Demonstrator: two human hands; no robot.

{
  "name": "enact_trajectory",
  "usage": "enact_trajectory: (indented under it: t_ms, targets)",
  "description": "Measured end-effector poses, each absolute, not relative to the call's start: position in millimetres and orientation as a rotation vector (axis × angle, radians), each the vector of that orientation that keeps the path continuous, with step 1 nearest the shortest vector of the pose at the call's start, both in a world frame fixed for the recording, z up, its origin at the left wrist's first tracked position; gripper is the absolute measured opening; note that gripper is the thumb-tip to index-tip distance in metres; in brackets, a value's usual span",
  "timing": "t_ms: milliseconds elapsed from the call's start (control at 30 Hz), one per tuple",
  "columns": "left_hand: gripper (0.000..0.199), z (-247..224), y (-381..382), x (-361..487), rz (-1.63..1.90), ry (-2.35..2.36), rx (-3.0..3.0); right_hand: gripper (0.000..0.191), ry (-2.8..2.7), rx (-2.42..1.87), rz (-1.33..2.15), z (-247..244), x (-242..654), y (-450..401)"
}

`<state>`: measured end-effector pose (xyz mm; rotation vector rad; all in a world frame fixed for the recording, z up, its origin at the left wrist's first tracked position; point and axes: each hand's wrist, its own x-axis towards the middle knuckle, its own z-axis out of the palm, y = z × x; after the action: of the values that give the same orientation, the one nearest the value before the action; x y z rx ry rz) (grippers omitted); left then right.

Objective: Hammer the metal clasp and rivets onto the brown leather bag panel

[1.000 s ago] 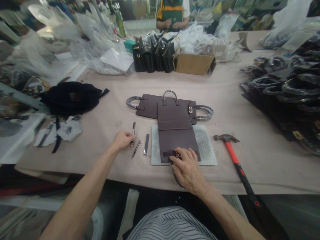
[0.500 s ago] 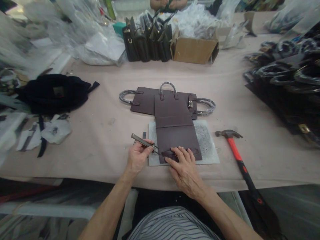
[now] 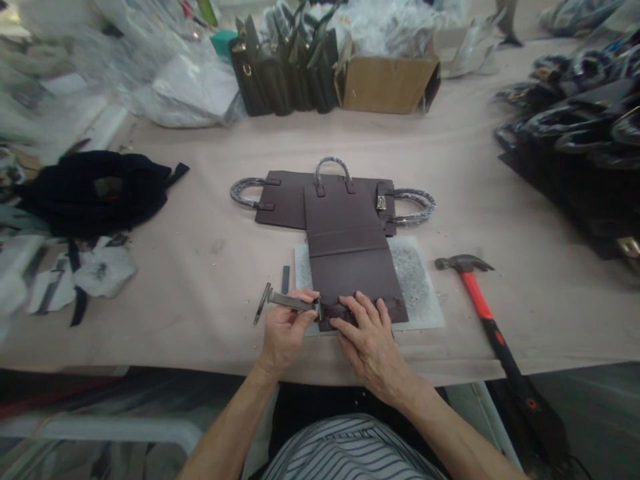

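Note:
My left hand pinches a flat grey metal tool whose crosswise end meets the left edge of a dark brown leather bag panel. Fingers spread, my right hand lies on the panel's near end, pressing beside a short dark strap piece. Under the panel is a pale grey board. A wrapped handle arches from the panel's far end. Left of my left hand lie a thin dark metal rod and a small dark bar.
To the right rests a claw hammer with a red and black handle. Beyond the panel lies another brown bag piece. Dark bags and a cardboard box stand at the back. Bag parts pile up at right; dark cloth lies left.
My left hand has brought the metal tool rightward and down against the panel's edge. The thin rod now shows apart from the hand. My right hand stays on the panel; the view has tilted slightly down.

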<state>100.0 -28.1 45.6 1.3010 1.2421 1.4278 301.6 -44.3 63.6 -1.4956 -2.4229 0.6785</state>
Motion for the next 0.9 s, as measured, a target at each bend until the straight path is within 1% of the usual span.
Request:
enact_trajectory:
  t_ms: [267,533,900]
  targets:
    - [0.007,39,-33,103,1.403,1.28,1.417,0.044,-2.515,-1.433,0.651,64,308,-44]
    - [0.011,31,-40,105,1.416,1.282,1.468,0.041,-2.567,-1.358,0.619,64,312,-45]
    - [0.008,31,-43,111,1.426,1.285,1.471,0.04,-2.555,-1.356,0.657,66,310,-45]
